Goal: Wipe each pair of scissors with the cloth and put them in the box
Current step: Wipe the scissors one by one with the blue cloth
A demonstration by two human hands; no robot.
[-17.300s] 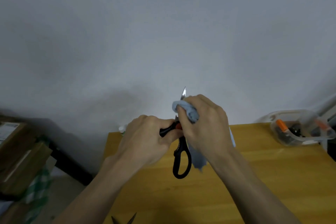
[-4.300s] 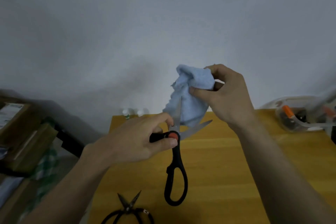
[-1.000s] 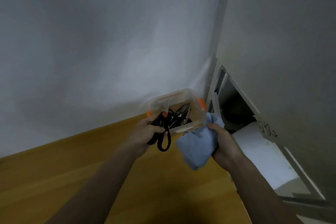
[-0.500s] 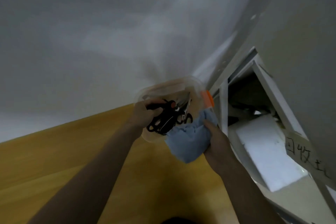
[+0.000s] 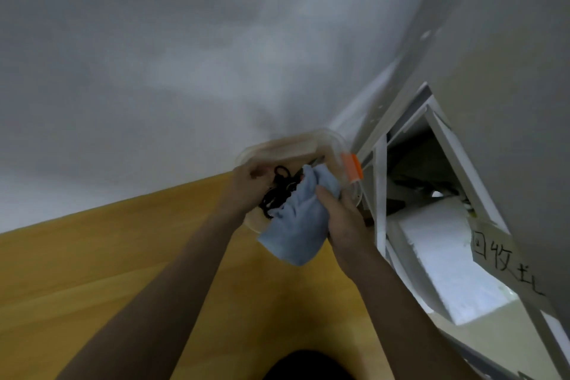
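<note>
Head view: The step in hand appears to be depositing a wiped pair into the box [image 5: 296, 145], a clear container with an orange latch [image 5: 351, 167] at the far right corner of the wooden table [image 5: 92, 256]. The left hand [image 5: 249, 187] reaches over the near rim, fingers curled at the black scissors [image 5: 276, 191] lying inside; whether it grips them cannot be told. The right hand [image 5: 340, 219] clutches the blue cloth [image 5: 296, 228] against the box front. Next move, by judgement: let go, withdraw the left hand clear of the blades, and fetch any remaining pair.
</note>
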